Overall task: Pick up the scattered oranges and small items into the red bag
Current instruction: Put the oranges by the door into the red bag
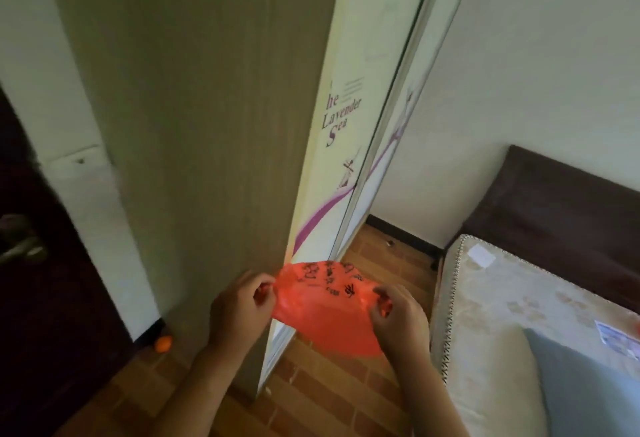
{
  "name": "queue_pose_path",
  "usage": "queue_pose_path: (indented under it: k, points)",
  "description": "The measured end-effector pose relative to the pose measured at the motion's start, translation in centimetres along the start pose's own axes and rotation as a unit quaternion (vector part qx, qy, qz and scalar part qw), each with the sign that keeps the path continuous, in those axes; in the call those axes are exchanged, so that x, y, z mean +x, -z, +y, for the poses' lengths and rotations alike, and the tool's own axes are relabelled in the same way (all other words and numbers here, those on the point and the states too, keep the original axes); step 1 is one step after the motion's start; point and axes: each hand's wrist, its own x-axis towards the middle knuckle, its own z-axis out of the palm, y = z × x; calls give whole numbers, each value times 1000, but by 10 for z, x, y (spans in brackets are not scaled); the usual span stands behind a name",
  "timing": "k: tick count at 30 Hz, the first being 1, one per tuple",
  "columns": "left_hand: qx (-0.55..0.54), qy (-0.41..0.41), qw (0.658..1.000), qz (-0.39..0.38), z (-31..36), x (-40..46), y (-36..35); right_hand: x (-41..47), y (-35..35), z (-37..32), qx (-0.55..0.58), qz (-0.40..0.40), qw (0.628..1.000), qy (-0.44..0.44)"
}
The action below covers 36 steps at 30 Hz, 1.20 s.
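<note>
Left hand [239, 308] and right hand [398, 319] pinch red bag [322, 312] edges; orange [163, 344] on floor [311, 395] by wardrobe [207, 125].

Your way ahead is a narrow strip of brick-patterned floor [322, 398], hemmed in on the left by the tall wardrobe [207, 125] and on the right by the bed [519, 315]. Your left hand [239, 312] and right hand [398, 319] pinch the red bag [322, 308] stretched between them, and it fills most of that gap just beside the wardrobe's front corner. Left of the wardrobe, the floor opens into a tight pocket against a dark door [52, 280], where an orange [163, 344] lies at the wardrobe's base. At the far end a wall [519, 90] and the dark headboard [554, 201] close the strip.
</note>
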Motion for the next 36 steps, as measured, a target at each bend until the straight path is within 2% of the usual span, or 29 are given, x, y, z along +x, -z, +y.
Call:
queue_pose_path:
  k: [5,10,16,23,27,31,36]
  points:
    - [35,78,994,72,-6,-9,15,34,-22,-16,22,-81,993,85]
    - [65,147,979,123,10,-33,19,55,-28,-22,56,-114,978,167]
    - [97,256,946,176,39,-93,30,54,-43,-16,95,-181,952,228]
    - [153,348,900,212,59,-186,57,8,-71,-37,131,-261,910,294]
    - [188,358,873,271,57,-221,89,-25,-75,-69,152,-304,886,314]
    - [173,354,855,336,50,-242,124,-54,-70,-107,172,-336,860,344]
    - [151,346,864,333,35,-280,174,-99,-77,-159,179,-341,852,356]
